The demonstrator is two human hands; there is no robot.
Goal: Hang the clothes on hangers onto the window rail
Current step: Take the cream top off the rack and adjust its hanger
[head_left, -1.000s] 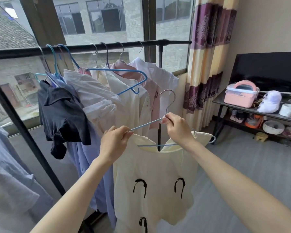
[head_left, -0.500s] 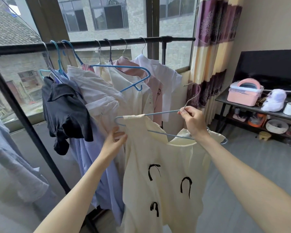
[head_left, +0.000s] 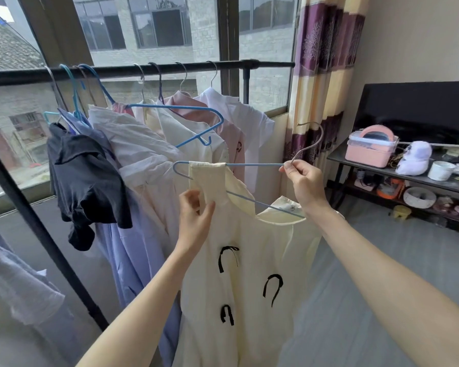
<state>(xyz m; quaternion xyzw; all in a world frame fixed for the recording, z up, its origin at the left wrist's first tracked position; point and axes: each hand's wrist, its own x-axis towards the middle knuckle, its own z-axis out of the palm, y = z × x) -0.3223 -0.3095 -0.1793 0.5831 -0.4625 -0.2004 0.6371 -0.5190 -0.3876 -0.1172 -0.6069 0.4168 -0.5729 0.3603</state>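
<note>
Right hand (head_left: 306,185) pinches the wire hanger (head_left: 252,164) at the base of its hook, holding it below and in front of the window rail (head_left: 170,69). Left hand (head_left: 195,217) grips the shoulder strap of the cream garment (head_left: 249,274), which is draped over the hanger's left arm; black bow marks show on its front. Behind, other clothes (head_left: 143,154) hang from the rail. To the right, a shelf (head_left: 435,181) carries a pink box (head_left: 370,151).
</note>
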